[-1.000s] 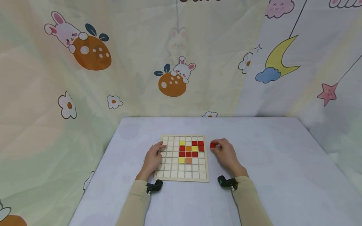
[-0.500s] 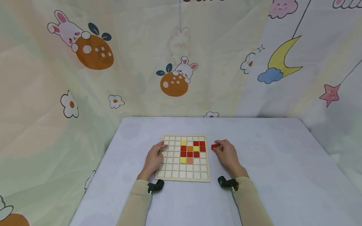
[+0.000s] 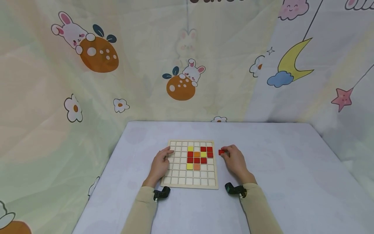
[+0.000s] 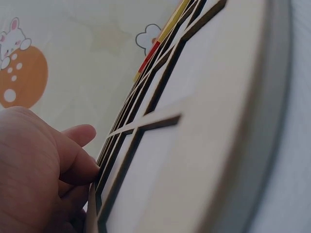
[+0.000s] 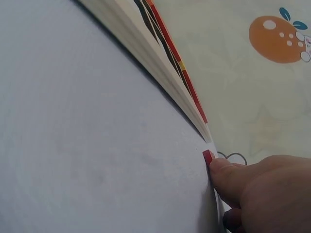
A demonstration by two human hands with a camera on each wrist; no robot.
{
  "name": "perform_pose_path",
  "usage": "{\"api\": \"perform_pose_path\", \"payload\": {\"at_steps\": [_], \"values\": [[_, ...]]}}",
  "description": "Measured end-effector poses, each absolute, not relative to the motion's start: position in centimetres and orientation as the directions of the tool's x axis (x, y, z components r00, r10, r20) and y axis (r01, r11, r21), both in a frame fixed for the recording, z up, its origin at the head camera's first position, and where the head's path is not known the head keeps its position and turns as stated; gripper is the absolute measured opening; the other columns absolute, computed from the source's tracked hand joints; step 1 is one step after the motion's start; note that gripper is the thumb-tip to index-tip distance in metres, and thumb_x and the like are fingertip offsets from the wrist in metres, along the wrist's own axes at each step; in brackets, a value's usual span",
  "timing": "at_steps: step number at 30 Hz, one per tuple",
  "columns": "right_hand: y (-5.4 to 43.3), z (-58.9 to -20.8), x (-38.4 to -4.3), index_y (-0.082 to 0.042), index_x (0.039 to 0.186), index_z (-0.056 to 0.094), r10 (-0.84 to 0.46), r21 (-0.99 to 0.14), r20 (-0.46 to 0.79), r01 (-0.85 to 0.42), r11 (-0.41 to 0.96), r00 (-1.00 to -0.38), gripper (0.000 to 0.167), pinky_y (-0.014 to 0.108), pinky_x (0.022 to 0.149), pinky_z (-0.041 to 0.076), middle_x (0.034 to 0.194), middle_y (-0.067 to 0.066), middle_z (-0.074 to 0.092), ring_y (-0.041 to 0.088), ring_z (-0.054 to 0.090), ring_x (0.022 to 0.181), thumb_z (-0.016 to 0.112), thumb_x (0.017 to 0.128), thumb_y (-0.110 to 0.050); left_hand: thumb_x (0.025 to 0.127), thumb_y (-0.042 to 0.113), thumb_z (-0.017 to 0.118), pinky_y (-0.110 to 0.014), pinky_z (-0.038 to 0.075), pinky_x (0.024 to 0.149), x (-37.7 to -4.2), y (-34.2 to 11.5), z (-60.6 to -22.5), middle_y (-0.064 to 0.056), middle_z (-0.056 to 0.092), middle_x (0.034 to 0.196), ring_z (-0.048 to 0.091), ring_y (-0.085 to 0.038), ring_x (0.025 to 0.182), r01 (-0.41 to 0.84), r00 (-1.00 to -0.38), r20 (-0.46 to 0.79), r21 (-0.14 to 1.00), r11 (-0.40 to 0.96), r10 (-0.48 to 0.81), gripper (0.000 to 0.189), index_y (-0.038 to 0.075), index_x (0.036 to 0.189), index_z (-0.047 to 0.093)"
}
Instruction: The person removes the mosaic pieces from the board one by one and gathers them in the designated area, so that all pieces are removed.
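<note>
- Left hand [image 3: 158, 164] holds the left edge of the wooden grid board [image 3: 193, 187], which lies on the white-covered table [image 3: 292, 182].
- Right hand [image 3: 236, 162] pinches a red square tile [image 3: 220, 152] just right of the board.
- Red, yellow and orange tiles [image 3: 197, 160] fill some cells.

red tile [image 3: 220, 152] partly covered by right hand [image 3: 234, 160]; left edge of board [image 3: 216, 175] partly hidden by left hand [image 3: 160, 164]. board cut off in both wrist views, rim blurred in left one. lettering [image 3: 217, 1] cropped by head view's top edge.
</note>
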State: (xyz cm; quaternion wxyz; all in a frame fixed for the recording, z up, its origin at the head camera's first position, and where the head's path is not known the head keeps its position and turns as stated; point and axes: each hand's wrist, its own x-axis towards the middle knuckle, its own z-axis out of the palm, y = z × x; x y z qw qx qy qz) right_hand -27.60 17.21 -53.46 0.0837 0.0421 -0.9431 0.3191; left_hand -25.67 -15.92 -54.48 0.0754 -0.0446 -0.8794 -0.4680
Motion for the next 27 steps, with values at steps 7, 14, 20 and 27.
{"api": "perform_pose_path", "payload": {"at_steps": [7,14,20,27], "values": [[17.0,-53.4,-27.5,-0.003,0.119,0.067,-0.009,-0.593,0.2,-0.128,0.795,-0.98,0.03,0.032,0.069,0.048,0.108,0.013,0.059,0.024,0.051,0.085,0.07,0.091,-0.014,0.092,-0.008,0.042,-0.036,0.016,0.125,-25.7,-15.9,-54.6,-0.007,0.048,0.148,0.035,-0.028,0.142,0.157,-0.983,0.182,0.815,0.558,0.011,0.044,0.008,0.124,0.067],[16.1,-53.2,-27.2,-0.007,0.121,0.067,-0.012,-0.618,0.197,-0.133,0.775,-0.98,0.032,0.036,0.079,0.054,0.112,0.011,0.059,0.024,0.054,0.093,0.07,0.091,-0.016,0.092,-0.008,0.041,-0.033,0.017,0.125,-25.8,-15.9,-54.5,-0.007,0.048,0.147,0.038,-0.026,0.14,0.162,-0.982,0.187,0.799,0.579,0.017,0.044,0.007,0.123,0.067],[14.4,-52.6,-26.8,-0.008,0.119,0.068,-0.063,-0.63,0.184,-0.167,0.758,-0.981,0.03,0.04,0.087,0.058,0.112,0.007,0.059,0.022,0.057,0.098,0.069,0.091,-0.018,0.091,-0.009,0.04,-0.033,0.016,0.125,-25.7,-15.9,-54.3,-0.005,0.047,0.149,0.036,-0.026,0.142,0.141,-0.987,0.163,0.802,0.581,0.014,0.045,0.008,0.124,0.066],[13.5,-52.7,-26.5,-0.008,0.121,0.067,-0.094,-0.633,0.161,-0.176,0.754,-0.982,0.033,0.044,0.094,0.057,0.121,0.009,0.059,0.025,0.057,0.103,0.071,0.09,-0.018,0.092,-0.009,0.04,-0.035,0.016,0.125,-25.6,-15.8,-54.4,-0.006,0.046,0.149,0.034,-0.027,0.142,0.139,-0.987,0.16,0.808,0.573,0.013,0.045,0.008,0.124,0.066]]}}
